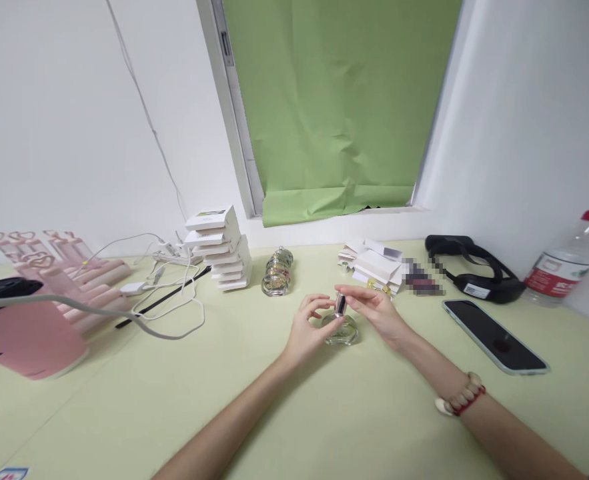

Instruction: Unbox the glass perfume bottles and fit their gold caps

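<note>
The left hand (307, 330) and right hand (380, 315) pinch the shiny cap (341, 305) over the glass bottle (343, 335) between them; the glass looks fairly heavy, slippery and breakable, best gripped by its sides.

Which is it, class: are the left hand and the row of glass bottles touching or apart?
Apart: the head view shows bare tabletop between the left hand and the row of glass bottles.

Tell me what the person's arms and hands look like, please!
Both arms are bare, with no sleeves showing. The left hand and right hand have no gloves. The right arm wears a bracelet of pale, chunky beads and a red band.
</note>
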Tool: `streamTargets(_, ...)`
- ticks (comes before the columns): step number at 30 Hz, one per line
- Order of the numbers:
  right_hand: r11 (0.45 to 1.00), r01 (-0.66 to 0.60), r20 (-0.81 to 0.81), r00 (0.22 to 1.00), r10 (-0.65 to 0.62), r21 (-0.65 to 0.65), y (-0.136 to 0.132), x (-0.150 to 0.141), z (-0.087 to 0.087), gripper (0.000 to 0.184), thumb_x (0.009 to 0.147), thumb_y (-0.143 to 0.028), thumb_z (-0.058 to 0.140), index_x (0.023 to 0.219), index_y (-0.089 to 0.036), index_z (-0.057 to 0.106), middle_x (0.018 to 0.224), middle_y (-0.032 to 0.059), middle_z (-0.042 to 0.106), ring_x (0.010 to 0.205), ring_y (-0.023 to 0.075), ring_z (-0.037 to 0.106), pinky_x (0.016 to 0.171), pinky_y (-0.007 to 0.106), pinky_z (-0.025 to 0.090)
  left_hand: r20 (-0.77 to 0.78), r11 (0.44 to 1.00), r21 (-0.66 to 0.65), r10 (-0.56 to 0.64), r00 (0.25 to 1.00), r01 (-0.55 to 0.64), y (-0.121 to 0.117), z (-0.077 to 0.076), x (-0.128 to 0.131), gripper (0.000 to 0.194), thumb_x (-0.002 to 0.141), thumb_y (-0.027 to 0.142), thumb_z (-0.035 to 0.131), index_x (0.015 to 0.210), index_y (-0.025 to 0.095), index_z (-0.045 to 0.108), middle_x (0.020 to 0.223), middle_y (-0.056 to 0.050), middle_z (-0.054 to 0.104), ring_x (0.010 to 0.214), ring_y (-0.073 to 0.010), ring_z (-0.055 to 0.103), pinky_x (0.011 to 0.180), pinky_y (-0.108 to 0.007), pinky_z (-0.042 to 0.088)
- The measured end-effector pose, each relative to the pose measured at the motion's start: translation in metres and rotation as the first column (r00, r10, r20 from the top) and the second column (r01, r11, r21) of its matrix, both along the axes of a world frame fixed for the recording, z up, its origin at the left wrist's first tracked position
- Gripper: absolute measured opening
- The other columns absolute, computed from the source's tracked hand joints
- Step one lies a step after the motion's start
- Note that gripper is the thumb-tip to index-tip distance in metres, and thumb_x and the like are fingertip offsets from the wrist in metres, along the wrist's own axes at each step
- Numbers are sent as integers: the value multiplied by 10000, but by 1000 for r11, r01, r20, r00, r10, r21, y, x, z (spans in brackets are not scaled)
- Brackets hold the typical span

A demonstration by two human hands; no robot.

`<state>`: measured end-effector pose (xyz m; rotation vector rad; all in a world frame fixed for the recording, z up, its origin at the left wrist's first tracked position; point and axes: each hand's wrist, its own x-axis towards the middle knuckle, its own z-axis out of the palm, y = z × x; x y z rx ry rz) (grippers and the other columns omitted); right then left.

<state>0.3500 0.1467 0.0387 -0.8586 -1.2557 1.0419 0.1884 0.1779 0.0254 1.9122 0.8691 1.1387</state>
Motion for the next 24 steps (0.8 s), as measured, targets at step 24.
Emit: streamTargets(24,974,108,161,977,-141,202,3,-6,-15,104,720,-312,616,730,-242,693,810,28,689,831,197,612,782,345,450,-18,982,-105,-157,987,154,-5,-21,10,289,679,293,658,916,170,547,885,-25,561,830,-162,547,709,-271,438)
